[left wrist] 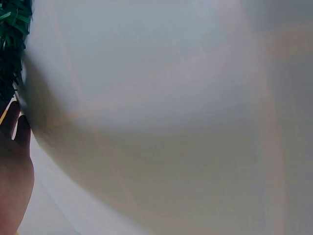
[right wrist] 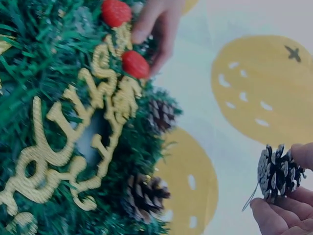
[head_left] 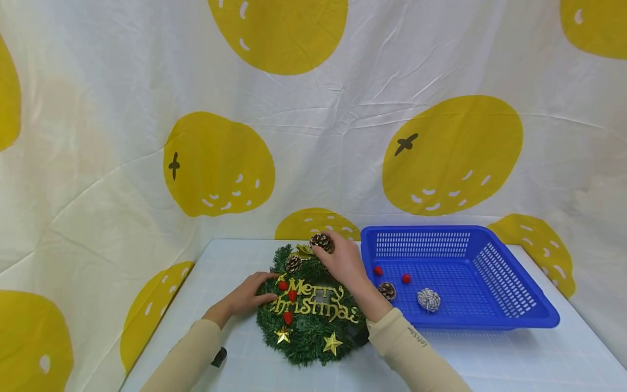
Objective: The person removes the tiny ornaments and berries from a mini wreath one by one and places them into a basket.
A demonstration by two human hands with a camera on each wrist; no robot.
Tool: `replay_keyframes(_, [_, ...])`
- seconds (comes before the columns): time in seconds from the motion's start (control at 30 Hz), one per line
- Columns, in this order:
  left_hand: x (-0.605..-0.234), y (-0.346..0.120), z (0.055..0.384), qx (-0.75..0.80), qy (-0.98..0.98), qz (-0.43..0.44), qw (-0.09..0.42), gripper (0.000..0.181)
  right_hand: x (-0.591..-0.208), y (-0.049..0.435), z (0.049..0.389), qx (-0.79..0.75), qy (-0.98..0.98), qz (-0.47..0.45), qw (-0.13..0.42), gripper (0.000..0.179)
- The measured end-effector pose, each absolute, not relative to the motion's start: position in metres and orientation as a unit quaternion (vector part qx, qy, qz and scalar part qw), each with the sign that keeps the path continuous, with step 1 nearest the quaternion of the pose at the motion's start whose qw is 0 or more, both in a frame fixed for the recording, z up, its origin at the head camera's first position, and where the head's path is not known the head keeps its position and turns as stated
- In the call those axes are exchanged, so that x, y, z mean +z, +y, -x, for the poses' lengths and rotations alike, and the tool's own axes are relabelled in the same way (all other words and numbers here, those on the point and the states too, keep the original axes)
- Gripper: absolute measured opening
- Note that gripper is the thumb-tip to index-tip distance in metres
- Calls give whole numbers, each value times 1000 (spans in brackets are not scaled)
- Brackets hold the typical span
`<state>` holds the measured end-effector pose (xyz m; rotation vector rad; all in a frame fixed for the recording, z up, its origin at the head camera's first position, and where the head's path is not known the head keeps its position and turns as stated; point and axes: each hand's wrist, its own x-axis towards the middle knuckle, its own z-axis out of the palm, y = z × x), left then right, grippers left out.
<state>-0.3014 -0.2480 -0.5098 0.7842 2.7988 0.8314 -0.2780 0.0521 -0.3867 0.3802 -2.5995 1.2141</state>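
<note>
The blue basket (head_left: 450, 277) stands right of the wreath (head_left: 306, 338). The wreath looks light and springy, best steadied by its rim; its gold lettering (head_left: 313, 307) seems thin and likely to crack, so a poor hold. At the wreath's left edge the left hand (head_left: 250, 294) rests with fingers spread; just clear of its far edge the right hand (head_left: 345, 262) pinches a pine cone (head_left: 320, 243). The cone is probably light and rigid with brittle scales, best gripped round its middle, avoiding the wire (right wrist: 252, 196).
</note>
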Motion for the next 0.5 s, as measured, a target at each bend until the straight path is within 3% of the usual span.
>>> replay_keyframes(0.5, [-507,-247,300,275,924,-258,61,61,-370,85,288,429,-890,-96,124,54])
